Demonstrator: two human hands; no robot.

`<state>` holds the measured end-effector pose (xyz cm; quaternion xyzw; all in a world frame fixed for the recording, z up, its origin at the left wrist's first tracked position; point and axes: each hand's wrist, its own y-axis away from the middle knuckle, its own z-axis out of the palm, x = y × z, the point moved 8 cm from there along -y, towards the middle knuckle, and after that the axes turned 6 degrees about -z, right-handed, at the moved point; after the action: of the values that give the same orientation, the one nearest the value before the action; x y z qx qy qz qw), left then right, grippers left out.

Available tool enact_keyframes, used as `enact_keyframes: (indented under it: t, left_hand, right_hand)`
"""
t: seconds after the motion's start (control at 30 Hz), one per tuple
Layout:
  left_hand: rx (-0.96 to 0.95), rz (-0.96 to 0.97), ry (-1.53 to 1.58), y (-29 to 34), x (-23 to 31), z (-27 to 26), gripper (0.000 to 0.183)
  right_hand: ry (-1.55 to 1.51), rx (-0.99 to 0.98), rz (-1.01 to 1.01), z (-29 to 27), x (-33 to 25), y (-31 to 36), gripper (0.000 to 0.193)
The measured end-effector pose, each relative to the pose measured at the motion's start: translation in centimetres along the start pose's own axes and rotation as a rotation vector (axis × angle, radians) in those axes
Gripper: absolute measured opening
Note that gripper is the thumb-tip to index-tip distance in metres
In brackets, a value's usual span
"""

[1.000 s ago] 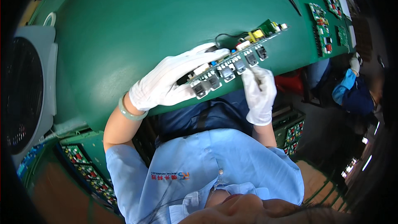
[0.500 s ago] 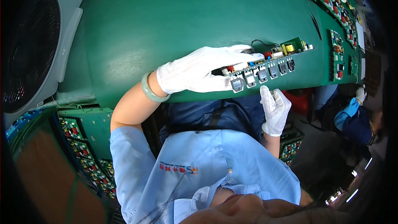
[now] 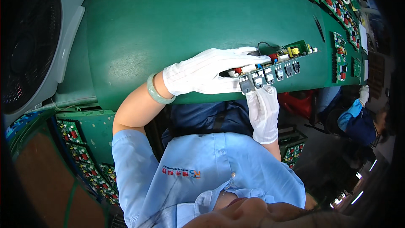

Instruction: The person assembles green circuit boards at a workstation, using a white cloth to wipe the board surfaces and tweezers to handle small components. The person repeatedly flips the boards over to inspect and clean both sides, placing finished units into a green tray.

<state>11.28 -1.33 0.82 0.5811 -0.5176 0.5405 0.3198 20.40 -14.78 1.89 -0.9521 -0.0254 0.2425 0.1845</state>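
Circuit board [image 3: 278, 62] in the head view stands tilted at the near edge of the green table [image 3: 168, 17], its row of dark components [image 3: 269, 76] facing near. The white-gloved left hand [image 3: 206, 71] is clamped on its left end, fingers along the far side and thumb on the near side. Below the row's left part, the gloved right hand [image 3: 263, 112] holds its fingers bunched together (whether they pinch a component, I cannot tell). Dark tweezers [image 3: 319, 28] lie far right.
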Motion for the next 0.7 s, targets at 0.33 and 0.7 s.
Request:
enact_keyframes:
  t: [0.33,0.7]
  left_hand:
    - [0.051,0.006,-0.097,0.2,0.4,-0.5,0.063]
    - [0.032,-0.142,0.005,-1.0,1.9,0.0,0.059]
  right_hand:
    - [-0.131,0.127,0.286,0.7,1.2,0.8,0.019]
    - [-1.754,-0.297,0.549,5.8,1.2,0.9,0.035]
